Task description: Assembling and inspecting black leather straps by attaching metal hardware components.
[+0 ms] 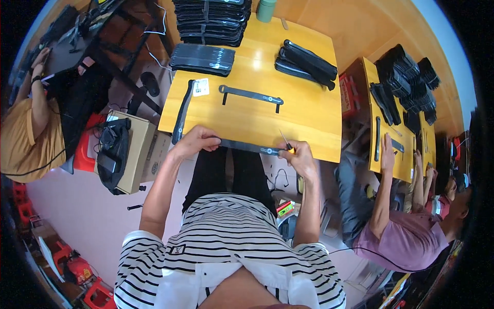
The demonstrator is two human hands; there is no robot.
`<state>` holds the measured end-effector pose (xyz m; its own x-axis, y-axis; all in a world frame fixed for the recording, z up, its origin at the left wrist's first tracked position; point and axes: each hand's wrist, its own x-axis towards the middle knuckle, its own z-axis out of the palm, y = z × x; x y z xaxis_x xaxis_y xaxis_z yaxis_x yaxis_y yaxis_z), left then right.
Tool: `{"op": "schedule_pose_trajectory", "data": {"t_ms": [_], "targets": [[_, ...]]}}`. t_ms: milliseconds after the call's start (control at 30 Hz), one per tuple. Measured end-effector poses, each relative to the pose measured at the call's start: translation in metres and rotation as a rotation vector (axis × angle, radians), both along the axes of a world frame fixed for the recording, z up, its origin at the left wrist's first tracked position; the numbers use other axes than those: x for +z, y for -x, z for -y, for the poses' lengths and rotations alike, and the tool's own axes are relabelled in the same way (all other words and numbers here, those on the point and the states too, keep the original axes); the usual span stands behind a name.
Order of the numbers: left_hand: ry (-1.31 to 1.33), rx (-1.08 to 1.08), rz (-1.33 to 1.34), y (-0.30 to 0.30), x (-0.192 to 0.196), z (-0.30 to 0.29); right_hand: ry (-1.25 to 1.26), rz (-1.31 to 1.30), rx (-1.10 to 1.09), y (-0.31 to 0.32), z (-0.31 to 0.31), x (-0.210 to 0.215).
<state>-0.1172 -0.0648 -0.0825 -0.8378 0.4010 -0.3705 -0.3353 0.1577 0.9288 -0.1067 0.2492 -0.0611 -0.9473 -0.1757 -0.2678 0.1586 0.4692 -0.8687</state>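
A flat black strap (pixel 239 146) with a round pale mark near its right end stretches between my hands along the table's near edge. My left hand (pixel 196 141) pinches its left end. My right hand (pixel 299 157) is closed at the other end and also holds a thin pointed tool with a yellow handle (pixel 292 151), its spike upward. Beyond them lies a similar strap (pixel 252 96), with a ring-shaped left end and two short black tabs below it. A long black strip (pixel 182 110) lies at the left beside a white printed label (pixel 201 87).
At the back of the yellow table (pixel 309 121) stand a tall strap stack (pixel 211 23), a lower bundle (pixel 202 58) and a loose pile (pixel 306 64). A green container (pixel 265 10) stands behind. A cardboard box (pixel 146 149) is on the left; co-workers sit on both sides.
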Motion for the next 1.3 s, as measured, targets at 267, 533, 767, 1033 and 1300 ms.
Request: {"op": "schedule_pose_trajectory", "data": {"t_ms": [267,533,767,1033,1300], "targets": [[-0.067,0.413,-0.011,0.049,-0.005,-0.011,0.361,0.098,-0.323,0.054,0.010,-0.023],[-0.186,0.551,0.038,0.097,-0.021,-0.014,0.558,0.085,-0.390,0.101,0.011,-0.045],[-0.050,0.556,-0.059,0.112,-0.038,-0.021,0.549,0.076,-0.420,0.111,0.007,-0.056],[0.388,0.616,-0.399,0.114,-0.045,-0.027,0.442,-0.052,-0.427,0.115,0.011,-0.063],[0.390,0.626,-0.383,0.116,-0.048,-0.027,0.426,-0.121,-0.448,0.116,0.017,-0.059]]}}
